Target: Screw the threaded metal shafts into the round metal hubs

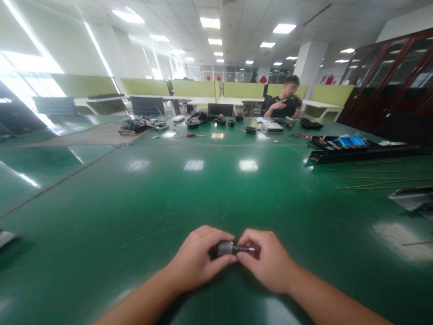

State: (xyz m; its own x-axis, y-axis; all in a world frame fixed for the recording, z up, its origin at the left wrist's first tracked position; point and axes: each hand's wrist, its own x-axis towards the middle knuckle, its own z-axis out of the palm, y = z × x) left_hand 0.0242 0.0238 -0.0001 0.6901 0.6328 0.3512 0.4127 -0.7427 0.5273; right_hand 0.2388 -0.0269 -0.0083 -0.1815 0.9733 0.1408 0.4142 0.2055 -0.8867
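Note:
A small grey metal cylinder with a thin ribbed shaft (225,248) lies sideways between my hands, low in the middle of the head view. My left hand (198,255) is closed round the thick end, thumb below and fingers above. On the other side, my right hand (269,259) curls its thumb and fingers round the shaft, whose bright tip points right. The exact kind of part is not clear, and its left end is hidden in my left hand. Both hands are at the green tabletop (162,203).
An orange screwdriver (192,134) lies farther back, near black boxes (251,130) and electronic parts (133,125). At right are a long black tray (348,153) with a blue pack (352,140) and thin rods (382,177). A person (286,101) sits across the table.

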